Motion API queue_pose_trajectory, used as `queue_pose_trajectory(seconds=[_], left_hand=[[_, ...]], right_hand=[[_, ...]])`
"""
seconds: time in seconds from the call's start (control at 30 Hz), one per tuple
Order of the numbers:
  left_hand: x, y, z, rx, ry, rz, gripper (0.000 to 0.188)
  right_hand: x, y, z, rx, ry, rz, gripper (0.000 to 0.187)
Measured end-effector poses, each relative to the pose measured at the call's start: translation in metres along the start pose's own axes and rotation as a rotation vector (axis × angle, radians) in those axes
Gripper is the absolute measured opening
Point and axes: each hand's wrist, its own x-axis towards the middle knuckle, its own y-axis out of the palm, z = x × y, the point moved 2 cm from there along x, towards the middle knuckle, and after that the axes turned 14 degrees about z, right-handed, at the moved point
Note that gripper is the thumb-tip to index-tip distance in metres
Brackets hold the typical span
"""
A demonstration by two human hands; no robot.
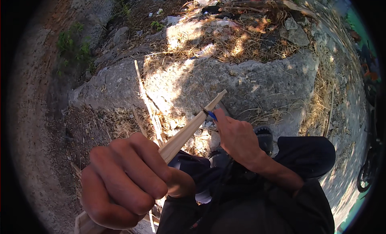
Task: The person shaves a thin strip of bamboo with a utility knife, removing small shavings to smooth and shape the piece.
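My left hand point(124, 181), large and close at the lower left, is closed round a pale wooden stick point(183, 139). The stick slants up and away to the right and narrows toward its far end; its near end sticks out below the fist. My right hand point(239, 141) is closed on a small blue-handled knife point(211, 115), mostly hidden by the fingers. A thin dark tip of the knife lies against the stick's upper part, a little short of its far end.
A rough stone slab point(261, 81) crosses the ground ahead. Thin split sticks point(146, 99) lean beside it. Dry straw and litter point(225, 37) lie beyond. A green plant point(74, 43) grows at the left by a brick surface. My shoe point(263, 137) shows below the right hand.
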Motion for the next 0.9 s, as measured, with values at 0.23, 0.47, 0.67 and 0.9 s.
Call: queue_pose_trajectory(seconds=[0.23, 0.47, 0.67, 0.9], left_hand=[[-0.002, 0.003, -0.007, 0.075, -0.078, 0.004, 0.056], [0.005, 0.009, 0.011, -0.013, 0.001, 0.032, 0.058], [0.005, 0.008, 0.008, -0.018, 0.009, 0.021, 0.057], [0.007, 0.013, 0.013, -0.016, 0.01, -0.018, 0.057]], right_hand=[[-0.002, -0.005, 0.005, -0.048, 0.042, 0.022, 0.015], [-0.004, -0.005, -0.005, -0.053, 0.069, 0.032, 0.015], [-0.001, -0.004, -0.007, 0.004, 0.06, 0.063, 0.017], [-0.004, -0.006, -0.008, 0.023, 0.054, 0.054, 0.017]])
